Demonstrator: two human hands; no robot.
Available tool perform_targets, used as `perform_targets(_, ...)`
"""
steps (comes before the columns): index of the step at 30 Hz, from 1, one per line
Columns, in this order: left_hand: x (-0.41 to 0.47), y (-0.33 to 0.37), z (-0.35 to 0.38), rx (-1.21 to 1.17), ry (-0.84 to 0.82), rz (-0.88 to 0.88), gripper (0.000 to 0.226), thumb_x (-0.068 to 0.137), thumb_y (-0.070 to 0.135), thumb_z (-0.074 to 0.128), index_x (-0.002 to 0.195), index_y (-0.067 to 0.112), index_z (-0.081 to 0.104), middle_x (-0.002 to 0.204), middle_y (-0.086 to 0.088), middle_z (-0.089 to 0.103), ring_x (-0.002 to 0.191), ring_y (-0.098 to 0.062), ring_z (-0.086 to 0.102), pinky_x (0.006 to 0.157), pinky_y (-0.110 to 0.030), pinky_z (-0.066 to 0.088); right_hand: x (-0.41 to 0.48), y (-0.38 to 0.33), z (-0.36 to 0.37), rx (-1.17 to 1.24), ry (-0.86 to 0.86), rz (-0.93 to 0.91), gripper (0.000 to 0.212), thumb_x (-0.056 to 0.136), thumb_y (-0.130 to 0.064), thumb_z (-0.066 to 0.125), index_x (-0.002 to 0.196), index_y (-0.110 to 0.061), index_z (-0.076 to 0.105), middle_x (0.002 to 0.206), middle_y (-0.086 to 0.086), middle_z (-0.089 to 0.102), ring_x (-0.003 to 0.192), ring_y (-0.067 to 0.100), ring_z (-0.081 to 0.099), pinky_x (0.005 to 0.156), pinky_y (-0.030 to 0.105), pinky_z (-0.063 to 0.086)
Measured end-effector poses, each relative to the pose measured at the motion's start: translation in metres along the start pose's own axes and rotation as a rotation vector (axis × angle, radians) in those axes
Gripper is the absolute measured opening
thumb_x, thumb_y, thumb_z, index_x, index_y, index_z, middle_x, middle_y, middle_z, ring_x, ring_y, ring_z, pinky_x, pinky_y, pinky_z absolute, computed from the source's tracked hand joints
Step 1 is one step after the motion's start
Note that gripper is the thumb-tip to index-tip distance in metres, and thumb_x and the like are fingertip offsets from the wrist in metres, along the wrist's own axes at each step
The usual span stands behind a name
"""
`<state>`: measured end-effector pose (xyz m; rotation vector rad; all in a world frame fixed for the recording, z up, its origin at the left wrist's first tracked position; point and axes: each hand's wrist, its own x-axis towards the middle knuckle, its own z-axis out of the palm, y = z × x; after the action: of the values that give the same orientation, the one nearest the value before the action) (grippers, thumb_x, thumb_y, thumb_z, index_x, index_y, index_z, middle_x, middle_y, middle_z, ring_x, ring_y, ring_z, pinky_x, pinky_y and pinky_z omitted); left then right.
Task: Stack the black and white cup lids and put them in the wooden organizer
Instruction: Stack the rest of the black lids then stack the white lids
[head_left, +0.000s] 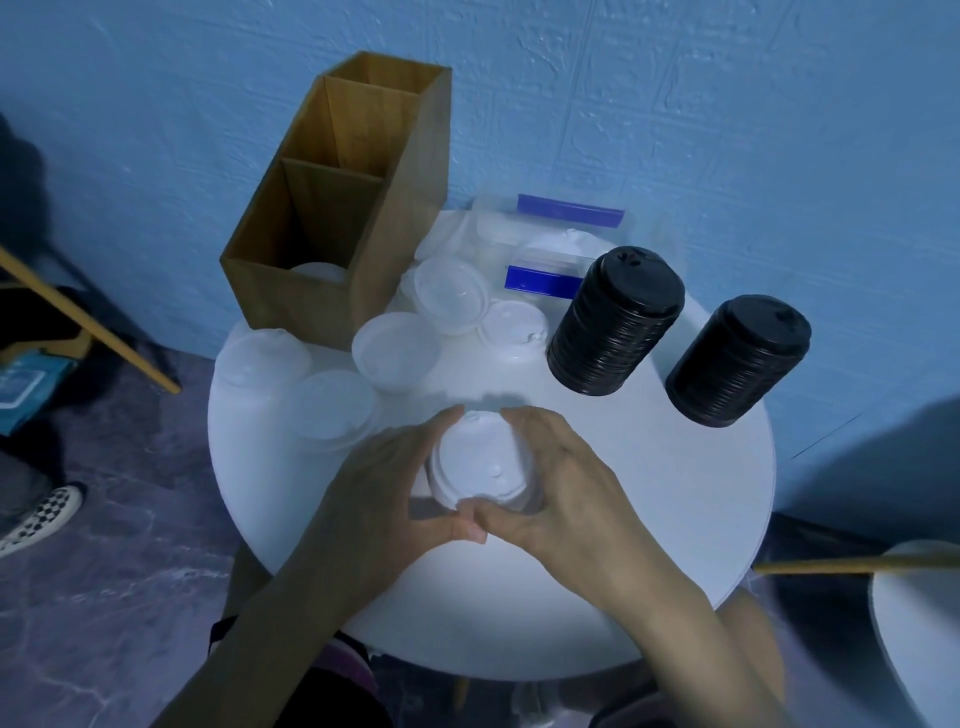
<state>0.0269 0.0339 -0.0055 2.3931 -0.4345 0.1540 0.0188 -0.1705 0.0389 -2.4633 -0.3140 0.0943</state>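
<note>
A short stack of white cup lids (480, 460) stands on the round white table (675, 493), near its front. My left hand (384, 478) and my right hand (561, 478) curl round the stack from either side, thumbs meeting at its near edge. Two tall stacks of black lids (618, 319) (737, 361) stand at the right. Loose white lids (397, 351) (332, 408) (449, 293) lie scattered in the middle and left. The wooden organizer (363, 218) stands at the back left, with a white lid (317, 271) showing in its front compartment.
Clear bags with blue strips (569, 210) lie at the back of the table against the blue wall. A wooden leg (88, 317) slants at the left, and another person's checkered shoe (39, 514) is on the floor. A second white table (919, 623) sits at the right edge.
</note>
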Motion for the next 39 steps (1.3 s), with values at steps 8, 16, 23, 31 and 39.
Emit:
perform_targets(8, -0.004, -0.008, -0.003, -0.009, -0.043, 0.002, 0.1, 0.07, 0.074, 0.066, 0.155, 0.047, 0.02, 0.137, 0.032, 0.037, 0.124, 0.013, 0.032, 0.106, -0.019, 0.028, 0.004, 0.005, 0.001, 0.071, -0.035, 0.039, 0.091, 0.074, -0.064, 0.078, 0.15, -0.039, 0.035, 0.147, -0.028, 0.04, 0.134, -0.006, 0.036, 0.11, 0.017, 0.031)
perform_targets(16, -0.01, -0.017, -0.02, -0.04, 0.04, -0.118, 0.065, 0.088, 0.062, 0.048, 0.149, 0.041, 0.041, 0.142, 0.028, 0.04, 0.13, 0.005, 0.037, 0.109, -0.014, 0.02, 0.013, 0.012, -0.004, 0.073, -0.038, 0.014, 0.088, 0.081, -0.056, 0.077, 0.154, -0.039, 0.032, 0.155, -0.031, 0.032, 0.141, -0.009, 0.028, 0.114, 0.014, 0.024)
perform_targets(23, -0.013, -0.024, -0.035, 0.079, 0.372, 0.059, 0.037, 0.098, 0.039, 0.052, 0.117, 0.015, 0.073, 0.118, 0.004, 0.072, 0.109, -0.006, 0.061, 0.101, -0.029, 0.049, 0.014, 0.009, -0.004, 0.112, -0.069, 0.022, 0.089, 0.08, -0.056, 0.077, 0.154, -0.046, 0.029, 0.15, -0.037, 0.033, 0.135, -0.011, 0.034, 0.117, 0.022, 0.03)
perform_targets(31, 0.004, -0.061, -0.046, 0.235, 0.18, -0.389, 0.079, 0.088, 0.068, 0.035, 0.153, 0.023, 0.041, 0.166, 0.0, 0.027, 0.156, -0.022, 0.01, 0.123, -0.045, 0.01, 0.005, 0.015, -0.01, 0.113, -0.043, 0.035, 0.079, 0.079, -0.053, 0.081, 0.145, -0.051, 0.038, 0.14, -0.038, 0.044, 0.121, -0.011, 0.044, 0.112, 0.022, 0.037)
perform_targets(39, -0.003, -0.023, -0.017, 0.212, 0.084, -0.173, 0.072, 0.092, 0.071, 0.033, 0.148, 0.028, 0.049, 0.163, 0.006, 0.033, 0.153, -0.018, 0.022, 0.112, -0.033, 0.019, -0.008, 0.028, -0.019, 0.1, -0.042, 0.053, 0.081, 0.078, -0.06, 0.077, 0.147, -0.051, 0.036, 0.145, -0.041, 0.038, 0.134, -0.008, 0.04, 0.116, 0.029, 0.036)
